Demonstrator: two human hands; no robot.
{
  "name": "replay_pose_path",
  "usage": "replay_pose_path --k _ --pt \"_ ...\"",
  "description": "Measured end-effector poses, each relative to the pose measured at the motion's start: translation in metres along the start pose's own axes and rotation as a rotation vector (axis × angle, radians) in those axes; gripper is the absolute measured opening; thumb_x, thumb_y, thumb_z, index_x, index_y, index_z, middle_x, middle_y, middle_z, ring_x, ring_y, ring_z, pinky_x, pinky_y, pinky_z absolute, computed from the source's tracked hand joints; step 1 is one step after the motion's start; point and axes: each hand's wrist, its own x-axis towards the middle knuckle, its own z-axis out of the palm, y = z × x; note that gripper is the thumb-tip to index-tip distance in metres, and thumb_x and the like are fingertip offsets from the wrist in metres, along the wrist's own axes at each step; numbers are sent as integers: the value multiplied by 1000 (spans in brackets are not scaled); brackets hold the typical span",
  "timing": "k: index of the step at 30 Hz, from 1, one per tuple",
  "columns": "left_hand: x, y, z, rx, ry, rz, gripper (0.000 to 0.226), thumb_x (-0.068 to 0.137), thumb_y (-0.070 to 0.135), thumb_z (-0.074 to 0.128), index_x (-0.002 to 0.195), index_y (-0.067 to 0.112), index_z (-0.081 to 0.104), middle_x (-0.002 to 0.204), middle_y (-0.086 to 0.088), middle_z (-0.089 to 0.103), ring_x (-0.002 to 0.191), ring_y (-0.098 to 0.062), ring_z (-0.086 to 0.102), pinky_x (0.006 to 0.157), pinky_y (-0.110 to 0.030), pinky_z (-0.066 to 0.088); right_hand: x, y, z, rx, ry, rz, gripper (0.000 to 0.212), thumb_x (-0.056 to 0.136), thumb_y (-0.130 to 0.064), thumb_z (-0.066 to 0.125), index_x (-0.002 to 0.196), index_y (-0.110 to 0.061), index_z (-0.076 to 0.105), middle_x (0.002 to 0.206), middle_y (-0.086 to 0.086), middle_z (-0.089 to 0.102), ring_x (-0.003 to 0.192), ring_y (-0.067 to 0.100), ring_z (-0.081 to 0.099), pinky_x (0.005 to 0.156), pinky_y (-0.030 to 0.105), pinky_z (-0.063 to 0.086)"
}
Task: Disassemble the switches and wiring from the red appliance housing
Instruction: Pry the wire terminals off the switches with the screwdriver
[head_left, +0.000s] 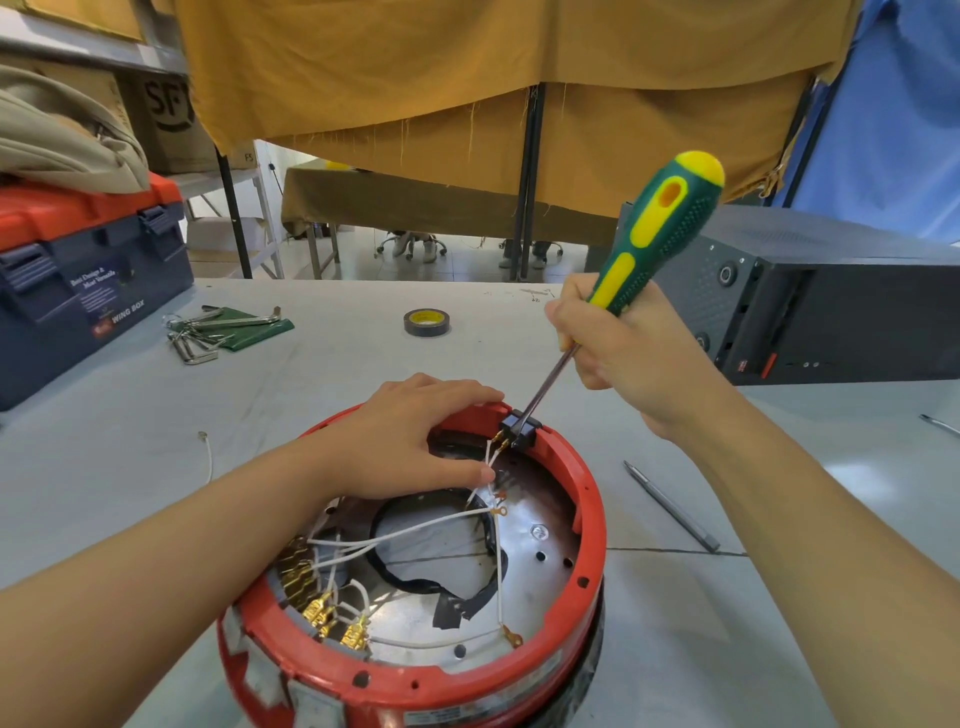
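The round red appliance housing (589, 525) lies open side up on the table in front of me. White wires (415, 530) with brass terminals cross its metal floor to a row of brass connectors (322, 608) at the near left. A small black switch block (519, 431) sits on the far rim. My left hand (410, 436) grips the far rim, thumb pressing the wires just below the block. My right hand (618, 343) grips a green and yellow screwdriver (660, 234), its tip set in the black block.
A blue toolbox (88, 270) with an orange lid stands at the left, hex keys (208, 332) on a green pouch beside it. A tape roll (426, 322) lies mid-table. A dark computer case (831, 296) fills the right. A loose metal rod (670, 506) lies right of the housing.
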Motion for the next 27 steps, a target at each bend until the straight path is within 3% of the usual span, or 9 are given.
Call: replay_pose_path --k 7,12,15,18,21,27 --pt "-1 0 0 3 8 1 71 73 67 50 139 45 32 141 23 40 127 -6 33 110 -38 28 -3 20 -11 260 48 105 27 78 -14 53 53 -12 41 40 -5 23 36 11 15 42 17 19" --pt "-1 0 0 7 7 -1 72 73 67 50 139 45 32 139 22 41 126 -6 33 109 -35 28 -3 23 -11 263 81 109 27 78 -15 53 54 -12 42 38 -6 24 34 11 16 41 16 22" --pt "-2 1 0 -30 16 -33 70 71 66 54 134 47 32 124 16 46 118 -8 39 105 -34 33 -4 19 -7 233 84 74 30 78 -16 54 50 -16 44 39 -7 26 34 10 19 41 16 22" --pt "-3 2 0 -64 31 -23 51 70 64 57 113 47 38 120 14 50 110 -9 44 99 -33 36 -8 15 -5 151 71 15 31 78 -18 53 48 -19 45 41 -11 31 35 7 25 40 16 25" --pt "-4 4 0 -48 50 23 32 72 60 57 94 39 47 131 11 50 120 -11 41 103 -34 31 -13 12 -2 115 83 -31 29 81 -18 53 54 -14 43 42 -14 36 36 5 29 40 15 27" --pt "-4 8 -1 19 33 58 5 83 37 68 78 36 65 149 13 32 139 -5 16 115 -36 13 -20 17 -5 418 250 11 34 78 -15 51 46 -21 43 39 -7 26 34 9 20 42 16 19"
